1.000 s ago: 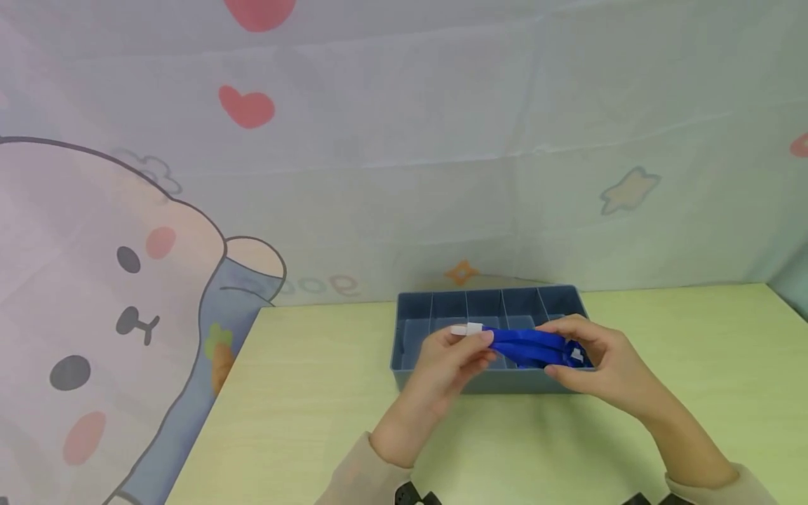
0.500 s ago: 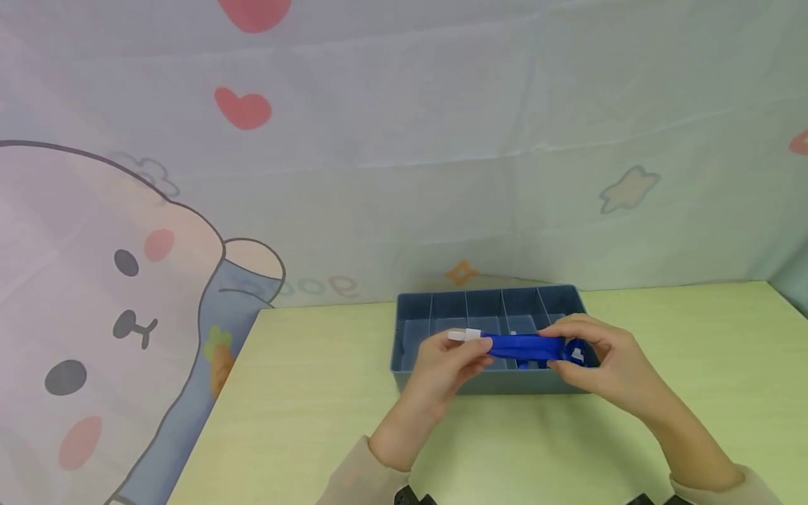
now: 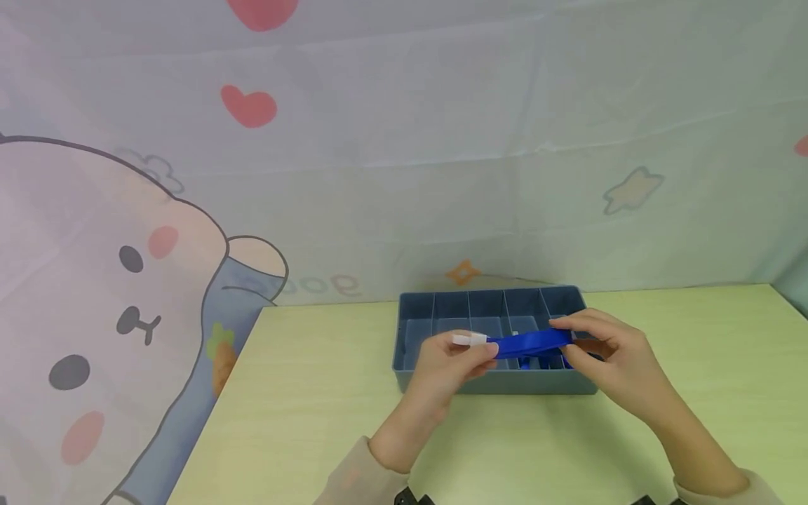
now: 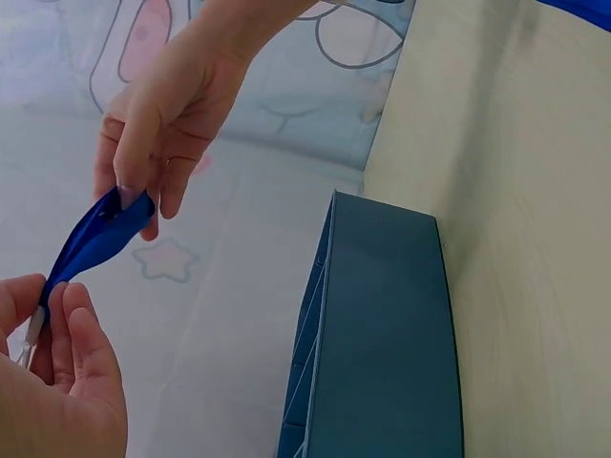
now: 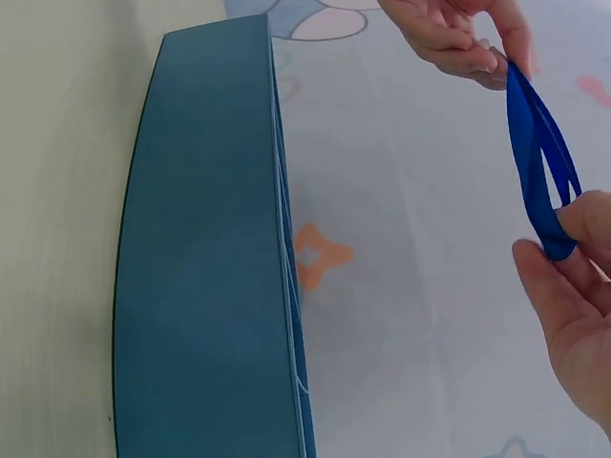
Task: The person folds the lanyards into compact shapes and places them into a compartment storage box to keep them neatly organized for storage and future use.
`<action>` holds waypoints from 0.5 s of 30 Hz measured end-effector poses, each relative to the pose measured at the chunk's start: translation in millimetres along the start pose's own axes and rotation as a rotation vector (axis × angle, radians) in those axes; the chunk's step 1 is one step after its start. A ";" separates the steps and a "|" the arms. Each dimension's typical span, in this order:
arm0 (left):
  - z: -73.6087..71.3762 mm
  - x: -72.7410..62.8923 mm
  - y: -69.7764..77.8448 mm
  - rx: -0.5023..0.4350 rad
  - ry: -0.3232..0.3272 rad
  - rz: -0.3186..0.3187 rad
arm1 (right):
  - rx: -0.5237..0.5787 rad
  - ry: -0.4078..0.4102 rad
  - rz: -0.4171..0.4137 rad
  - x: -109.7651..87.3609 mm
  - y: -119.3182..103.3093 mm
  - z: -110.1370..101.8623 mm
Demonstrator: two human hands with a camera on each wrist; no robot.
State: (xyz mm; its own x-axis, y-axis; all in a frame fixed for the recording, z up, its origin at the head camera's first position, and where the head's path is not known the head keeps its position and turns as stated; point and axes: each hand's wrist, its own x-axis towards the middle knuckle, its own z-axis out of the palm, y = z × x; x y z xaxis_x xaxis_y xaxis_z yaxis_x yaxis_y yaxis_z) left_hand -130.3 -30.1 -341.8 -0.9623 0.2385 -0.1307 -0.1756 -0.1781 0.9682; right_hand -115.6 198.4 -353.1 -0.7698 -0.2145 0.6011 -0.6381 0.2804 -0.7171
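Observation:
A folded blue ribbon lanyard [image 3: 532, 343] with a white plastic clip [image 3: 470, 339] stretches between both hands, above the box. My left hand [image 3: 443, 366] pinches it just beside the clip, which sticks out past the fingers. At the other end, my right hand [image 3: 614, 354] pinches the folded loop between thumb and fingers. The right wrist view shows the lanyard's [image 5: 530, 153] layers parted in the middle. Beneath it stands a blue-grey divided box [image 3: 499, 382], and more blue ribbon [image 3: 524, 363] shows inside its right-hand compartments, partly hidden by the held lanyard.
The box's left compartments [image 3: 416, 333] are divided by thin walls. It stands on a pale wooden table [image 3: 315, 393] toward the back edge. A printed cloth [image 3: 404, 140] hangs behind. In the left wrist view, something blue [image 4: 582, 10] lies at the upper right corner.
My right hand has shifted slightly right and up along the lanyard. The bunched end with a white piece beside its fingers no longer shows there. My left hand has hardly moved.

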 end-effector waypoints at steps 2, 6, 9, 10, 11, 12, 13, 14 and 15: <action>0.2 -0.1 -0.2 0.006 0.006 0.003 | -0.078 -0.001 -0.011 0.1 -0.5 1.3; 0.3 -0.6 -1.1 0.000 0.026 0.004 | -0.143 -0.010 -0.024 0.2 -0.7 3.6; 0.2 -0.9 -1.5 -0.004 0.031 0.011 | -0.127 -0.020 -0.008 -0.8 0.6 3.7; 0.3 -1.1 -1.4 -0.002 0.033 0.017 | -0.116 -0.025 0.001 -1.3 1.1 3.3; 0.3 -1.1 -1.3 -0.001 0.033 0.023 | -0.103 -0.029 0.024 -1.9 1.3 2.7; 0.2 -1.0 -1.2 0.001 0.035 0.031 | -0.091 -0.035 0.047 -2.7 1.5 1.9; 0.3 -1.1 -0.9 0.002 0.037 0.040 | -0.075 -0.043 0.075 -3.4 1.7 0.9; 0.4 -1.2 -0.7 0.002 0.039 0.047 | -0.045 -0.053 0.110 -4.2 1.7 -0.4; 0.5 -1.3 -0.4 0.002 0.040 0.053 | -0.010 -0.065 0.148 -5.0 1.8 -2.0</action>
State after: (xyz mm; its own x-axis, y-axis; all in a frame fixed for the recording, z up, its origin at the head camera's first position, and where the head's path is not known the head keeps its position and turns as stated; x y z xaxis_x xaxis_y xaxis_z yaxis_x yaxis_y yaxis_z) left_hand -128.9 -29.9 -342.0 -0.9777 0.1909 -0.0877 -0.1240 -0.1874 0.9744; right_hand -112.9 201.8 -356.7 -0.8549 -0.2300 0.4651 -0.5178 0.3226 -0.7924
